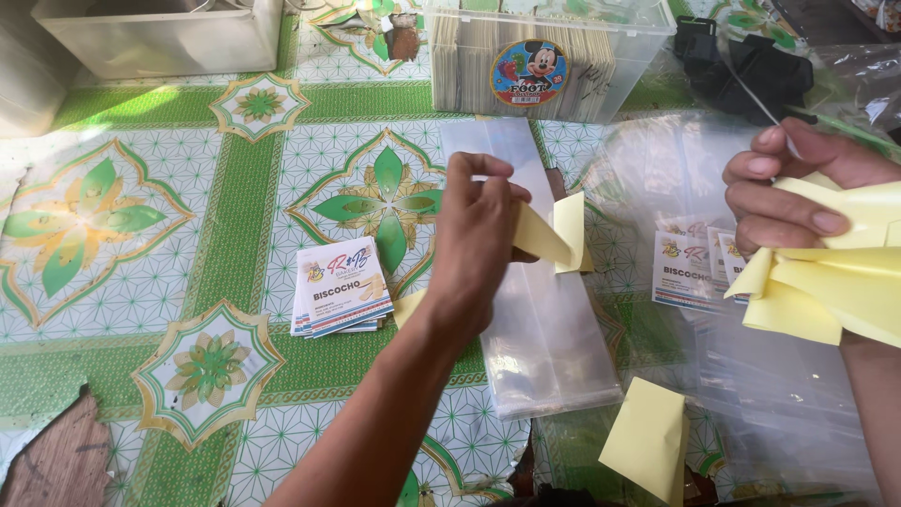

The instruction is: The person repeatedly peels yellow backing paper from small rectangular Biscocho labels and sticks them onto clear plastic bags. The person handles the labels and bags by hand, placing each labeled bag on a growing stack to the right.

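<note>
Fingers of the left hand (474, 249) pinch a folded yellow paper slip (554, 235), which sticks out to the right of the fingertips and hangs just above a stack of clear plastic bags (544, 347). The hand is closed around the slip's left edge, its back turned to the camera, so the exact finger contact is hidden.

Off to the right, the right hand (798, 192) is curled shut on a bunch of yellow paper slips (835, 286); they fan out below and to the right of the fingers, well apart from the single slip in the left hand. Another yellow slip (648, 441) lies loose near the lower edge of the view, beside the bags.

Under everything is a worktop (113, 282) covered in a green and white patterned cloth with yellow flower shapes. A small pile of printed label cards (340, 289) rests just left of the left forearm, and more label cards (690, 268) lie under clear plastic near the right hand. A clear plastic box (549, 56) with a round cartoon sticker stands at the far edge, packed with upright paper pieces. A white tub (160, 33) sits at the top left.
</note>
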